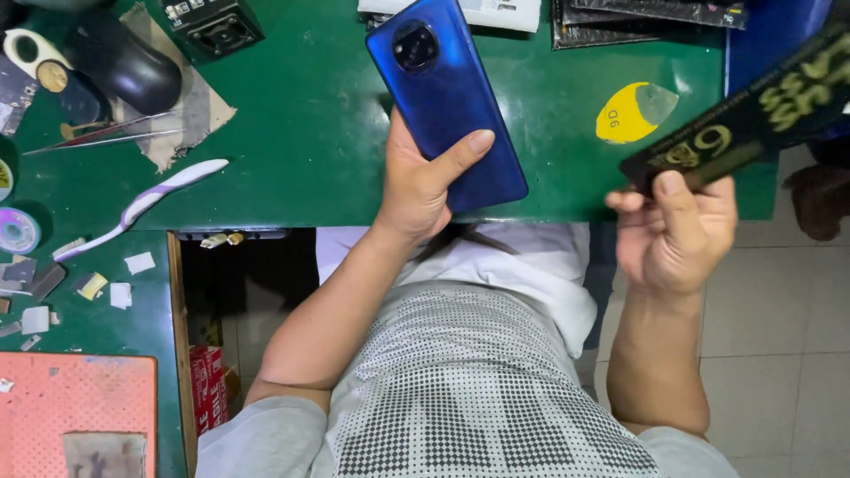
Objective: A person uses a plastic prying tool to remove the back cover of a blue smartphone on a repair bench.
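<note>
My left hand (423, 181) grips a blue smartphone (445, 93) from below, back side up with its round camera bump toward the far end, held just above the green table (301, 133). My right hand (677, 232) pinches the near end of a long flat black package (753, 119) with yellow print, which slants up to the right over the table's right edge. A yellow teardrop-shaped tab with a clear tip (630, 111) lies on the table between the two hands.
A white and purple toothbrush (146, 205), tweezers (102, 134), a black mouse-like object (124, 62) and tape rolls (18, 228) lie at left. A small black box (215, 25) sits far left. An orange mat (75, 407) lies near left. Black packages (637, 19) sit at the back.
</note>
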